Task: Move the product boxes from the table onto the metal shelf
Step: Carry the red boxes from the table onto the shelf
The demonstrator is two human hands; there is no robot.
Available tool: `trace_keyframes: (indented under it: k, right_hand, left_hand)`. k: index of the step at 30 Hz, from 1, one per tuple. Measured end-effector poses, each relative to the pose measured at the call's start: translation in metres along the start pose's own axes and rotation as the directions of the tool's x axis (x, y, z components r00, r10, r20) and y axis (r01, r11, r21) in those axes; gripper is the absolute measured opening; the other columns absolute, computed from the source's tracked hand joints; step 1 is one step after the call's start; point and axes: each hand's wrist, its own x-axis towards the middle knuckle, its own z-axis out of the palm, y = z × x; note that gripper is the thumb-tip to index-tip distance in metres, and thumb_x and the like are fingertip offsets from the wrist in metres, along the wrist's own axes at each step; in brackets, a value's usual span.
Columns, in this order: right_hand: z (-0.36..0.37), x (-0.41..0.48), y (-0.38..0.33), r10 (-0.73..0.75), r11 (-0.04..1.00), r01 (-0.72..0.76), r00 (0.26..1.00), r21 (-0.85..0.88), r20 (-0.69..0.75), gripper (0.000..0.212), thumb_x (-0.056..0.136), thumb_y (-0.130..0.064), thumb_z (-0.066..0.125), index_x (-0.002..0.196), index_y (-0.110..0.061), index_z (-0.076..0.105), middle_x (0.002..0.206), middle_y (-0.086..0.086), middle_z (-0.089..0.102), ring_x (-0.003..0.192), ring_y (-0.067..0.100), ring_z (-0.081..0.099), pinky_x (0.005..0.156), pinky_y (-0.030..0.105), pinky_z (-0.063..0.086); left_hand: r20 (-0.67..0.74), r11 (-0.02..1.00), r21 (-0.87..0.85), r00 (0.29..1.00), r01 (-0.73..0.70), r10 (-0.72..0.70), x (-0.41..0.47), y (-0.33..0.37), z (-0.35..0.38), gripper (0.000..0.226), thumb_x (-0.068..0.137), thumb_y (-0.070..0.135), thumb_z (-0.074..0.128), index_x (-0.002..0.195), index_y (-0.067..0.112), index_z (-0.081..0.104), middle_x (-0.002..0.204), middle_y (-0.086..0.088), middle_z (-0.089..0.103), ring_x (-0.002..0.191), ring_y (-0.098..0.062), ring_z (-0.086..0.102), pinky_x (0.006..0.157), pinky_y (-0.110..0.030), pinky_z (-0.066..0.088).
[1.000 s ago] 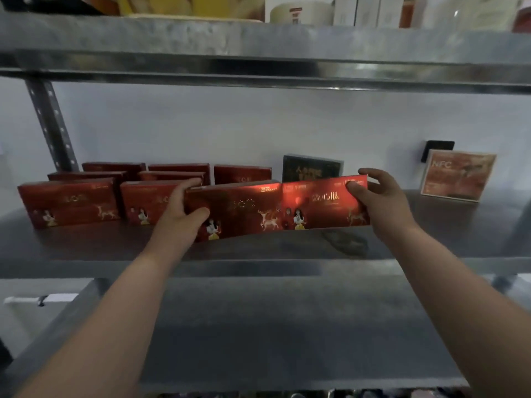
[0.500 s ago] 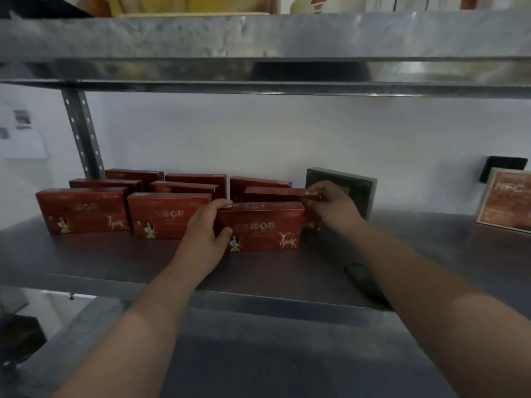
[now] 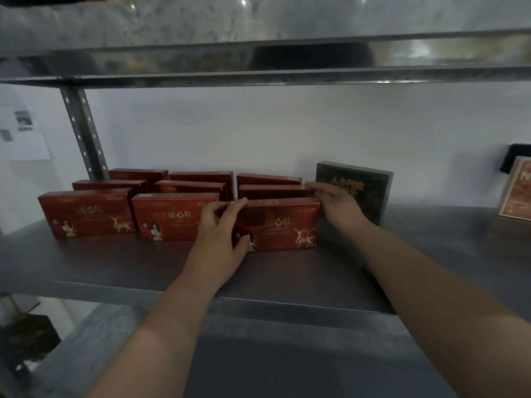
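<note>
Grip on left (image 3: 219,237) is clasping front red cardboard box (image 3: 283,225) on grey metal shelf (image 3: 115,262), right grip (image 3: 337,203) holding red box behind it (image 3: 273,192).

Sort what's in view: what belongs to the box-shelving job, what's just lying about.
Job: red product boxes, three rows of three; metal shelf; left hand gripping the front right box; right hand on the second-row box.

Lying about: dark gold-lettered box; orange item; paper on wall.
</note>
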Motion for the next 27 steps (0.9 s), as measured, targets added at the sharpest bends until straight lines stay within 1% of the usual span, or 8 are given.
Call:
trace_keyframes:
  k: [5, 9, 12, 14, 19, 23, 25, 27]
  right_hand:
    - [0.005, -0.013, -0.010, 0.057, 0.996, -0.061, 0.997, 0.064, 0.054, 0.043, 0.104, -0.047, 0.040, 0.132, -0.022, 0.061, 0.108, -0.012, 0.063, 0.095, -0.003, 0.058, 0.061, 0.007, 0.046]
    - [0.006, -0.020, -0.015, 0.064, 0.997, -0.068, 0.994, 0.041, 0.085, 0.054, 0.102, -0.056, 0.037, 0.143, -0.024, 0.052, 0.126, -0.009, 0.057, 0.105, 0.004, 0.054, 0.066, 0.010, 0.041]
    - [0.002, -0.026, -0.014, 0.059, 0.998, -0.058, 0.996, -0.016, 0.073, 0.058, 0.100, -0.061, 0.035, 0.149, -0.032, 0.044, 0.143, -0.008, 0.048, 0.126, 0.011, 0.045, 0.094, 0.024, 0.042]
    - [-0.002, -0.030, -0.014, 0.030, 0.991, -0.026, 0.999, -0.130, 0.026, 0.056, 0.102, -0.059, 0.033, 0.148, -0.032, 0.046, 0.152, -0.004, 0.045, 0.137, 0.018, 0.042, 0.110, 0.036, 0.035]
    - [-0.023, -0.059, -0.009, 0.039, 0.855, -0.022, 0.999, -0.518, 0.022, 0.043, 0.107, -0.042, 0.035, 0.137, -0.021, 0.057, 0.140, 0.006, 0.056, 0.119, 0.018, 0.051, 0.093, 0.028, 0.034]
    - [-0.037, -0.099, 0.007, 0.160, 0.571, 0.054, 0.971, -0.819, 0.176, 0.049, 0.103, -0.053, 0.038, 0.139, -0.025, 0.056, 0.144, 0.005, 0.055, 0.127, 0.023, 0.051, 0.104, 0.035, 0.041]
    - [-0.040, -0.123, 0.007, 0.151, 0.478, 0.104, 0.968, -0.872, 0.198, 0.055, 0.102, -0.058, 0.034, 0.144, -0.028, 0.050, 0.152, 0.001, 0.046, 0.138, 0.022, 0.042, 0.113, 0.038, 0.035]
    - [-0.039, -0.150, 0.003, 0.114, 0.443, 0.107, 0.978, -0.890, 0.174, 0.063, 0.100, -0.065, 0.024, 0.147, -0.031, 0.045, 0.157, -0.001, 0.041, 0.144, 0.020, 0.035, 0.116, 0.037, 0.029]
  left_hand:
    - [-0.005, 0.999, -0.030, 1.000, 0.012, -0.012, 0.001, -0.003, 0.000, 0.075, 0.088, 0.027, 0.069, 0.149, 0.043, 0.029, 0.140, 0.016, 0.022, 0.115, -0.018, 0.049, 0.096, -0.034, 0.050]
    - [0.009, 0.999, -0.029, 0.999, 0.043, -0.043, 0.001, -0.002, 0.000, 0.075, 0.088, 0.030, 0.069, 0.150, 0.041, 0.027, 0.141, 0.017, 0.020, 0.130, -0.017, 0.038, 0.103, -0.038, 0.046]
    - [0.006, 0.998, -0.024, 0.998, 0.057, -0.057, -0.001, -0.001, -0.001, 0.077, 0.088, 0.032, 0.069, 0.151, 0.041, 0.026, 0.143, 0.013, 0.021, 0.133, -0.015, 0.033, 0.107, -0.034, 0.041]
    - [-0.021, 0.997, -0.020, 0.997, 0.075, -0.076, -0.003, 0.003, -0.002, 0.077, 0.087, 0.031, 0.070, 0.151, 0.039, 0.026, 0.143, 0.007, 0.022, 0.132, -0.013, 0.028, 0.103, -0.028, 0.035]
    - [-0.205, 0.995, 0.087, 0.977, -0.039, 0.056, -0.018, 0.011, -0.011, 0.042, 0.083, 0.020, 0.070, 0.118, 0.014, 0.048, 0.113, -0.006, 0.043, 0.106, -0.022, 0.039, 0.085, -0.027, 0.034]
    - [0.138, 0.976, 0.209, 0.990, -0.058, 0.029, -0.047, 0.012, -0.013, 0.029, 0.093, 0.051, 0.044, 0.104, 0.027, 0.058, 0.099, 0.008, 0.053, 0.095, -0.016, 0.052, 0.074, -0.032, 0.046]
    - [0.267, 0.951, 0.286, 0.963, -0.116, 0.037, -0.059, 0.017, -0.011, 0.060, 0.092, 0.061, 0.020, 0.122, 0.029, 0.061, 0.119, 0.007, 0.059, 0.112, -0.018, 0.054, 0.088, -0.036, 0.049]
    - [0.381, 0.917, 0.367, 0.925, -0.154, 0.003, -0.067, 0.031, -0.010, 0.077, 0.089, 0.064, 0.002, 0.147, 0.032, 0.041, 0.150, 0.004, 0.043, 0.138, -0.020, 0.038, 0.112, -0.038, 0.033]
